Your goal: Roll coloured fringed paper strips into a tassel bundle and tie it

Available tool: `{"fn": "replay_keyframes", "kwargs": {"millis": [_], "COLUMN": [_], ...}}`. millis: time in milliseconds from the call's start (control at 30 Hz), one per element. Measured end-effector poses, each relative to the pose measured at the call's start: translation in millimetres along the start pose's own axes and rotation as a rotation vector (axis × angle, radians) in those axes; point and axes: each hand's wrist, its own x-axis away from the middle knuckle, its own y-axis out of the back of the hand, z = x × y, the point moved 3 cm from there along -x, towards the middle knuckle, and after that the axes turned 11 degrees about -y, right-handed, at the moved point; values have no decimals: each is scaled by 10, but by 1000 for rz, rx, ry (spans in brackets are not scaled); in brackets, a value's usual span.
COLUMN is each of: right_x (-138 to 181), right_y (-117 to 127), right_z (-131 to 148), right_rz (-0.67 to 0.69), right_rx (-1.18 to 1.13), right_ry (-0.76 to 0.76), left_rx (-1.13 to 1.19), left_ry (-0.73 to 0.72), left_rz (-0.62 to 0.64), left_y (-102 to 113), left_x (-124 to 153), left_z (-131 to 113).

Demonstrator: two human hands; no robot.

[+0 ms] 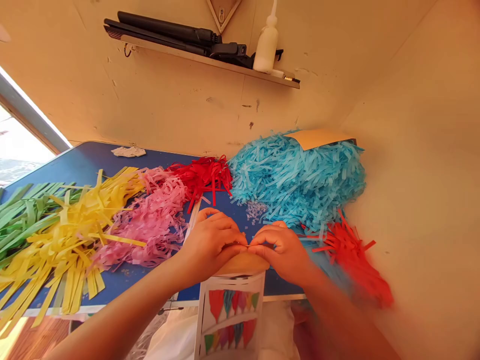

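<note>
My left hand (215, 240) and my right hand (281, 250) meet over the table's front edge, thumbs and forefingers pinched together almost tip to tip. Between them they grip the top edge of a flat packet (229, 324), which hangs upright. A tan-orange paper strip (242, 265) covers the packet's upper end. Below it the packet is whitish, with two rows of colourful bunting flags printed or showing on it. Exactly what lies between the fingertips is too small to make out. Just beyond my hands is a small pile of clear bits (256, 211).
Fringed paper heaps lie on the blue table (93, 155): green (22, 215), yellow (78, 225), pink (150, 220), red (204, 175), blue (296, 180), and more red (350, 255) at right. Tan paper (322, 138) tops the blue heap. A wall shelf (210, 62) holds a white bottle (266, 47).
</note>
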Motion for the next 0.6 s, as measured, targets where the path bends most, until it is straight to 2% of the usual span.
{"fn": "replay_keyframes", "kwargs": {"millis": [133, 400, 467, 600], "right_x": [33, 80, 106, 202], "right_y": [-15, 46, 51, 37], "right_z": [-14, 5, 29, 60], "right_rz": [6, -115, -197, -428], "right_rx": [-56, -17, 79, 423], "right_ry": [28, 169, 252, 434], "left_rx": [43, 162, 164, 164], "left_ry": [26, 32, 47, 74], "left_rz": [43, 136, 128, 103], "left_y": [1, -33, -42, -57], "left_x": [3, -4, -12, -25], "left_z": [-33, -53, -39, -7]}}
